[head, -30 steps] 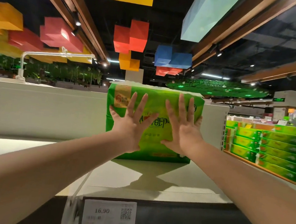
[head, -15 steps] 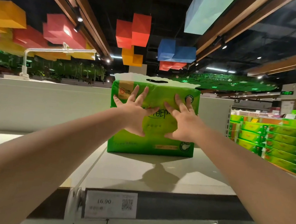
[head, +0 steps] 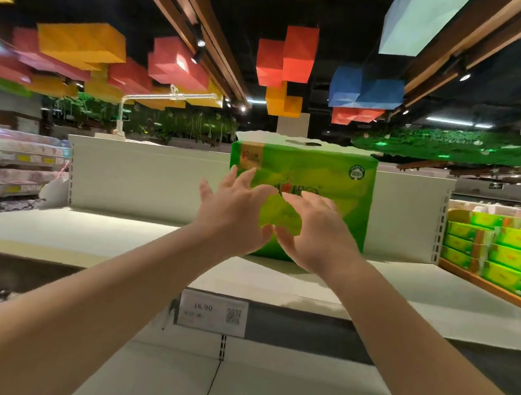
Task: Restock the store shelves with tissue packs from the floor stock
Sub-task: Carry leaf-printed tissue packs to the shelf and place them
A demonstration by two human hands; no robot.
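Green tissue pack upright on the white shelf, against its back panel.

I see my left hand and right hand raised in front of the pack, fingers loosely curled and holding nothing; whether they touch it I cannot tell. A price tag hangs on the shelf edge.

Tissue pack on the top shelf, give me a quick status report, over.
Left hand and right hand open, in front of the pack. Green tissue pack upright on the shelf by the back panel. Nothing in the way.
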